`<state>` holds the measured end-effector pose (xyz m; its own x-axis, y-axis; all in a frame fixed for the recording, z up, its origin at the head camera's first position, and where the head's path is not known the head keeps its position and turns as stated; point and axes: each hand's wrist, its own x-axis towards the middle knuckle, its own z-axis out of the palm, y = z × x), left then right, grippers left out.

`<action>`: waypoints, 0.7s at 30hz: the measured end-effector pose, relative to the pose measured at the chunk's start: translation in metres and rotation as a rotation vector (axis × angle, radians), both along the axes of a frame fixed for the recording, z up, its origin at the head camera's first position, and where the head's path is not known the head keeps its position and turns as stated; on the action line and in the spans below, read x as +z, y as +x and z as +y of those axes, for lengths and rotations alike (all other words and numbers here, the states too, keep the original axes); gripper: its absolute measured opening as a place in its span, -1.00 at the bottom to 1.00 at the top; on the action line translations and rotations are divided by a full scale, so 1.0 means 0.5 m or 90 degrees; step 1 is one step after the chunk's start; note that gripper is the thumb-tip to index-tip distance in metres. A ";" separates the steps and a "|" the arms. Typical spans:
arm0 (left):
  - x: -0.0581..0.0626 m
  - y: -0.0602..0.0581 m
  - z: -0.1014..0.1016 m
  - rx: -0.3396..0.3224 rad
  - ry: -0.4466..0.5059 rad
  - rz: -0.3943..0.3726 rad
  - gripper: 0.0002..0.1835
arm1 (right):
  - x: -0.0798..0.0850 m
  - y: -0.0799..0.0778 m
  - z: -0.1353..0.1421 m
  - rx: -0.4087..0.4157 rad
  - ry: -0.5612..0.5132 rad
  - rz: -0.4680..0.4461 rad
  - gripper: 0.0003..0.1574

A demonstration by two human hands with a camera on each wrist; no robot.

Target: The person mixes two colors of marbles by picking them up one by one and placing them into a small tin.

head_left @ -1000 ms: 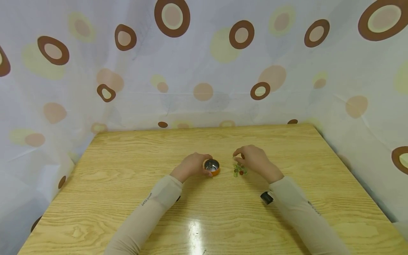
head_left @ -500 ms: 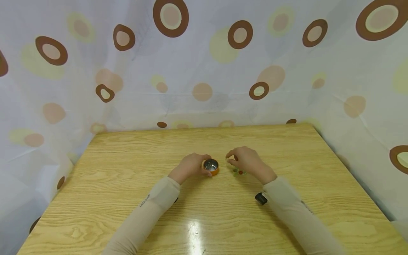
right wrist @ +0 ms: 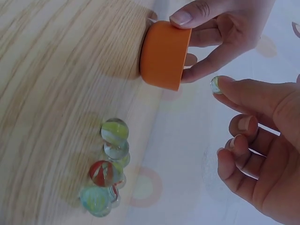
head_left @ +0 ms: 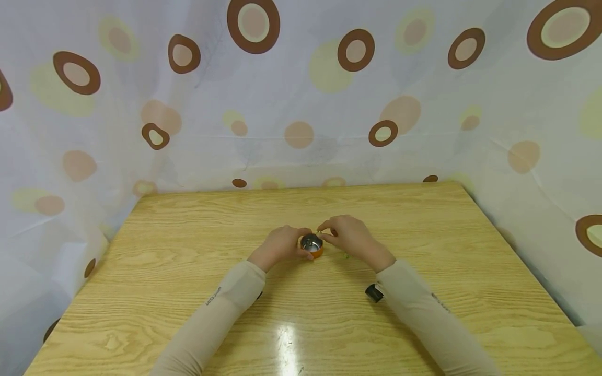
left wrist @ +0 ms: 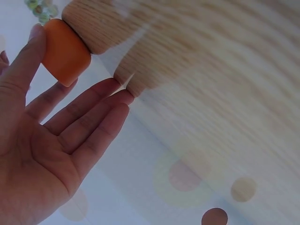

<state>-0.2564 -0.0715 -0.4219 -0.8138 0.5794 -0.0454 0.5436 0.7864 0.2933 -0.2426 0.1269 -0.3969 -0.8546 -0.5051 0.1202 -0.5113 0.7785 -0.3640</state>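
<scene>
A small orange bowl (head_left: 316,255) with a shiny metallic inside stands upright on the wooden table. My left hand (head_left: 280,246) holds it by the rim, thumb on the near side and index finger on the far side; in the left wrist view the other fingers extend past the bowl (left wrist: 66,54). Between thumb and index finger, my right hand (head_left: 350,235) pinches a clear glass marble (right wrist: 215,86) with a yellow-green tint, just off the bowl's right rim. Its remaining fingers curl loosely. Several glass marbles (right wrist: 115,131), including a red-swirled marble (right wrist: 104,173), lie clustered beside the bowl.
The wooden table (head_left: 197,224) spreads around both hands. Behind it and along its sides hangs a white curtain (head_left: 263,104) with brown and yellow circles. A black device (head_left: 374,293) sits under the right wrist.
My right hand has moved left from above the marble cluster to the bowl's rim, carrying the pinched marble. The left hand and bowl have stayed in place.
</scene>
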 end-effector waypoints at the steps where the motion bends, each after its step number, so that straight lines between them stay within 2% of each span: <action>1: 0.000 0.000 0.000 -0.001 0.000 0.002 -0.35 | 0.000 0.001 -0.002 0.004 -0.003 0.001 -0.71; 10: -0.003 0.000 0.001 -0.005 0.000 0.013 -0.36 | -0.009 -0.002 -0.008 0.007 -0.004 -0.003 -0.69; 21: -0.002 0.000 0.001 0.002 -0.014 0.007 -0.33 | -0.002 -0.003 0.031 -0.024 0.001 0.010 -0.69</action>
<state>-0.2565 -0.0710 -0.4227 -0.8162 0.5757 -0.0494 0.5440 0.7944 0.2703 -0.2443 0.1425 -0.3980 -0.8714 -0.4722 0.1328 -0.4866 0.7980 -0.3554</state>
